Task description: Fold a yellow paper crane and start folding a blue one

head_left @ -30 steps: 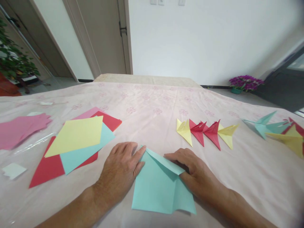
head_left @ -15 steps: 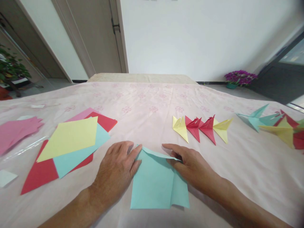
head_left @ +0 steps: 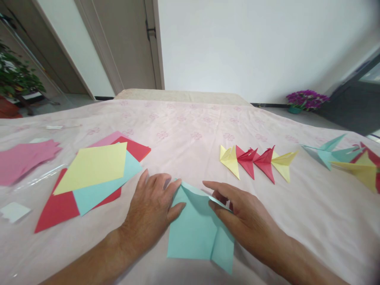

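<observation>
A light blue sheet of folding paper (head_left: 192, 233) lies in front of me, creased, with its upper right edge lifted and a flap turned at the lower right. My left hand (head_left: 156, 200) rests open at its upper left; the thumb and forefinger touch the paper near the top corner. My right hand (head_left: 237, 204) pinches the raised upper right edge between thumb and fingers, with the forefinger stretched out above. To the right, beyond that hand, yellow and red folded paper cranes (head_left: 263, 164) stand in a row.
On the left lie overlapping coloured sheets (head_left: 95, 166), a pink paper stack (head_left: 25, 160) and a white scrap (head_left: 15, 211). More folded cranes (head_left: 328, 154) sit at the far right. A pale pink flowered cloth (head_left: 184, 126) covers the table.
My right hand has drawn the upper right edge further down and over. The lower right flap now hangs lower, at a sharper slant. My left thumb has slid further onto the paper.
</observation>
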Demonstrator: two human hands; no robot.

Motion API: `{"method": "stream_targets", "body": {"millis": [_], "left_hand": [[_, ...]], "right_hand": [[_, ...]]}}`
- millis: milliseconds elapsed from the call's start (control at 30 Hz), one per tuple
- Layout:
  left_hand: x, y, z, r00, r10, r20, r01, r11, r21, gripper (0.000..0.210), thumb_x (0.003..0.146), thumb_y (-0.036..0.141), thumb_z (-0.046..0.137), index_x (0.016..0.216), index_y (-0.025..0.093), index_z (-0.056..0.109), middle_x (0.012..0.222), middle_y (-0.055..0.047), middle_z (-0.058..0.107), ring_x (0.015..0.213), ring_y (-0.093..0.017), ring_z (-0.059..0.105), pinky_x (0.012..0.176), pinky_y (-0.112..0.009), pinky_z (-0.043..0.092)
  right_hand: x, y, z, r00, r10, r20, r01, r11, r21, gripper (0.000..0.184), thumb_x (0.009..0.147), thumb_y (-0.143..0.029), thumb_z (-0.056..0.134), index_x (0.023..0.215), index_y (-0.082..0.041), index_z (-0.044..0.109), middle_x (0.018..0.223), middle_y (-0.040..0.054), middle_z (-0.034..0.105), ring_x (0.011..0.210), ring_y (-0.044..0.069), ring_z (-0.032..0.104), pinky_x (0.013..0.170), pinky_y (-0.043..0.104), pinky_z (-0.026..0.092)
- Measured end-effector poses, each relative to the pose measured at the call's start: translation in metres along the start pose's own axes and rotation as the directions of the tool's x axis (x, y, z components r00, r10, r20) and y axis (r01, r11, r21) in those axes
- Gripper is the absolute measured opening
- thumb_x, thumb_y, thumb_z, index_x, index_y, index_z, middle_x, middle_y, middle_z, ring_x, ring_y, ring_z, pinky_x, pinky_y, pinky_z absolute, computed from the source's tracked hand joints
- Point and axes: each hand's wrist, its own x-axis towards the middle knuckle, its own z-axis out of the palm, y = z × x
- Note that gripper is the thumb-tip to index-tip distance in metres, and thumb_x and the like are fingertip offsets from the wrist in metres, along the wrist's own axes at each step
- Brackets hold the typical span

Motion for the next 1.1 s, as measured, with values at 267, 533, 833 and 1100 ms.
{"method": "stream_targets", "body": {"millis": [267, 533, 833, 1100], "left_hand": [[0.001, 0.0, -0.001, 1.0, -0.025, -0.009, 0.025, 0.999, -0.044, 0.04, 0.084, 0.038, 0.066, 0.121, 0.022, 0.062, 0.116, -0.01, 0.061, 0.109, -0.028, 0.056, 0.111, -0.061, 0.026], [0.001, -0.001, 0.001, 0.999, -0.032, -0.019, 0.031, 0.997, -0.072, 0.041, 0.083, 0.039, 0.067, 0.121, 0.022, 0.062, 0.116, -0.01, 0.061, 0.11, -0.029, 0.055, 0.111, -0.06, 0.025], [0.004, -0.008, 0.003, 0.998, -0.059, -0.033, 0.048, 0.967, -0.251, 0.038, 0.089, 0.032, 0.061, 0.126, 0.022, 0.058, 0.118, -0.008, 0.06, 0.11, -0.026, 0.054, 0.108, -0.054, 0.03], [0.01, -0.015, 0.004, 0.982, -0.182, 0.049, 0.18, 0.828, -0.531, 0.011, 0.089, 0.032, 0.062, 0.086, 0.025, 0.07, 0.087, 0.001, 0.068, 0.086, -0.019, 0.061, 0.081, -0.035, 0.044]], "right_hand": [[-0.003, -0.007, -0.001, 0.998, -0.059, 0.039, 0.06, 0.997, -0.041, 0.042, 0.088, -0.023, 0.052, 0.129, -0.028, 0.059, 0.111, 0.0029, 0.072, 0.086, 0.021, 0.069, 0.076, 0.034, 0.055], [0.001, -0.002, 0.001, 0.993, 0.006, 0.115, -0.015, 0.996, 0.082, 0.043, 0.088, -0.024, 0.051, 0.129, -0.027, 0.06, 0.118, 0.0032, 0.07, 0.104, 0.024, 0.066, 0.087, 0.036, 0.052], [0.021, 0.021, -0.002, 0.887, 0.142, 0.44, -0.406, 0.694, 0.594, 0.035, 0.073, -0.029, 0.063, 0.104, -0.015, 0.069, 0.085, 0.005, 0.073, 0.077, 0.024, 0.067, 0.068, 0.033, 0.053], [0.022, 0.013, -0.006, 0.925, 0.099, 0.366, -0.302, 0.778, 0.552, 0.039, 0.07, -0.024, 0.067, 0.109, -0.017, 0.065, 0.092, 0.0036, 0.071, 0.083, 0.022, 0.065, 0.07, 0.03, 0.051]]}}
